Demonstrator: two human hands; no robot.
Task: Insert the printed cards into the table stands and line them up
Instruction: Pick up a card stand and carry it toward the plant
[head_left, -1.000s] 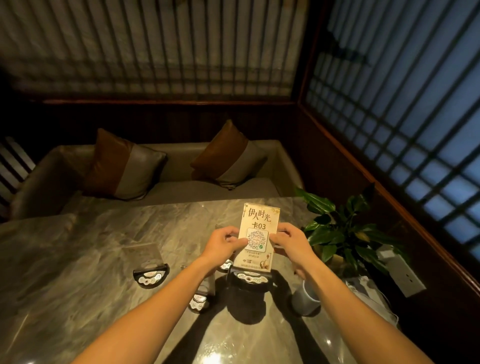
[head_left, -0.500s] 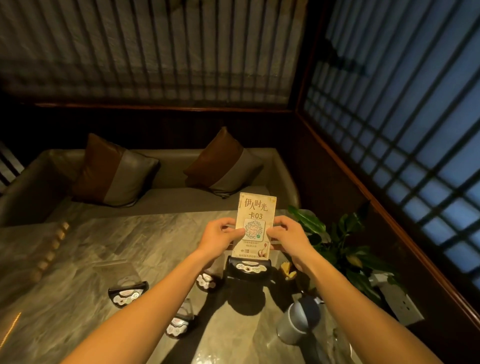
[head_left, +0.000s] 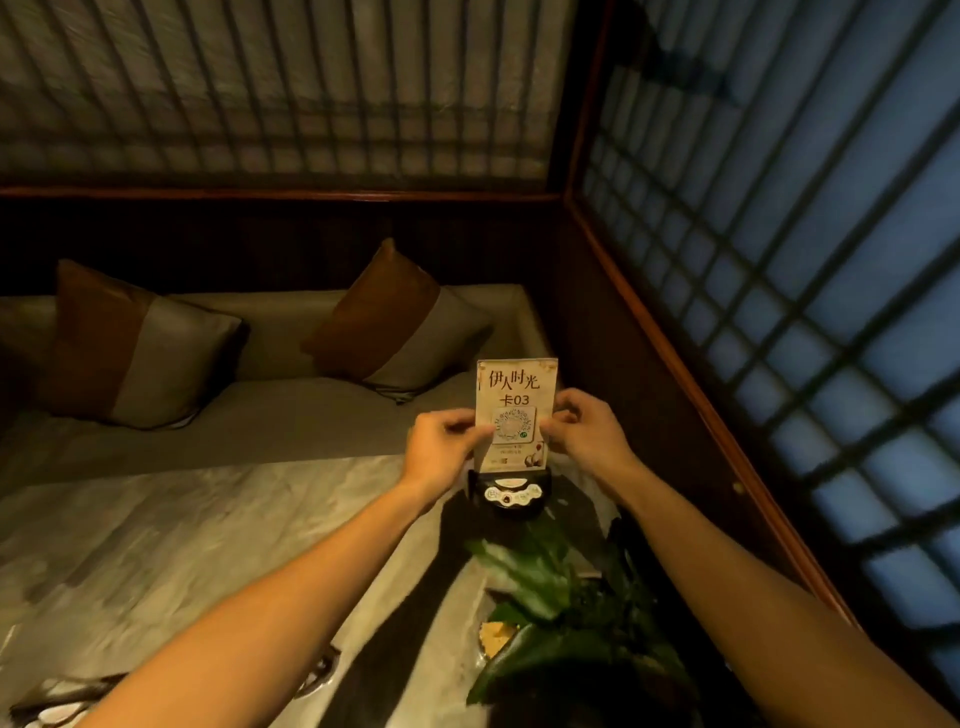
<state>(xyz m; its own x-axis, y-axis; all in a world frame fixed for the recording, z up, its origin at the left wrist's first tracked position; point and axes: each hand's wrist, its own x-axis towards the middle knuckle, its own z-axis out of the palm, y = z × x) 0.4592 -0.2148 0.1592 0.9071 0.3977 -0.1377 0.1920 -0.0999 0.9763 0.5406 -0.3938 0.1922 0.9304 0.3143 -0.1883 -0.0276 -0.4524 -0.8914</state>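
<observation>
Head view, largest first: dark lattice screens with pale panels (head_left: 779, 260) across the top and right of the frame. Below them, at mid-left, a long beige upholstered bench (head_left: 291, 415) with two brown-and-grey square cushions, one at far left (head_left: 140, 343), one nearer centre (head_left: 400, 327). Across the lower left, a grey marbled stone tabletop (head_left: 208, 545), partly blurred. At lower centre-right, a blurred green leafy potted plant (head_left: 550, 587) just beside the stand, nearer the camera.

Two bare forearms up from the bottom edge to frame centre. Left hand (head_left: 441, 447) pinched on the left edge of a cream upright printed card marked 03 with a QR code (head_left: 517, 410); right hand (head_left: 587, 436) pinched on its right edge, fingers curled. Card upright, facing the camera, lower end down in a black rounded table stand with white icons on its front (head_left: 511, 491). Stand at frame centre, near the table's far edge; whether resting on the surface or lifted, cannot tell. At bottom left, blurred shapes of further stands (head_left: 57, 706), well apart from the held one.
</observation>
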